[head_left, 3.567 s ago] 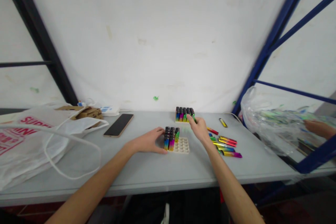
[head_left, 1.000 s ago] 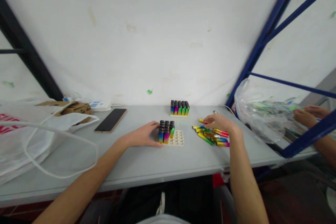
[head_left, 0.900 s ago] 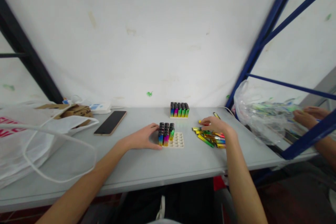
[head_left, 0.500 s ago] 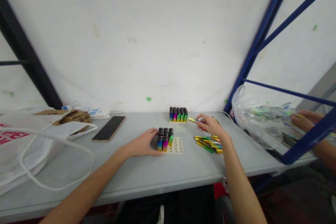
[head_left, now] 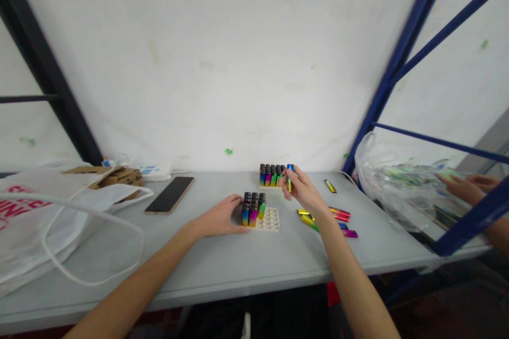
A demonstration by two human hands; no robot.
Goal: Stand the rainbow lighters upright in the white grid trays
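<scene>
My left hand (head_left: 225, 216) curves around the left side of a white tray (head_left: 272, 220) with round slots. Several rainbow-coloured metallic tubes with black tops (head_left: 249, 215) stand in the tray's left part; its right slots show bare. My right hand (head_left: 299, 186) pinches one blue-and-yellow tube (head_left: 290, 179), upright above the table to the right of a second, filled tray of tubes (head_left: 272, 175). Loose metallic tubes (head_left: 342, 214) lie in a pile beneath and beside my right forearm. One more tube (head_left: 330, 186) lies apart near the wall.
A dark phone (head_left: 170, 195), a cardboard box (head_left: 119, 177) and a white plastic bag (head_left: 75, 222) are on the left. To the right are a clear plastic bag (head_left: 385, 185), a blue shelf post (head_left: 382, 85) and another person's hands (head_left: 465, 185).
My right hand has moved left from beside the pile and turned its tube from lying flat to upright. My left hand stays at the tray. The camera view has shifted slightly.
</scene>
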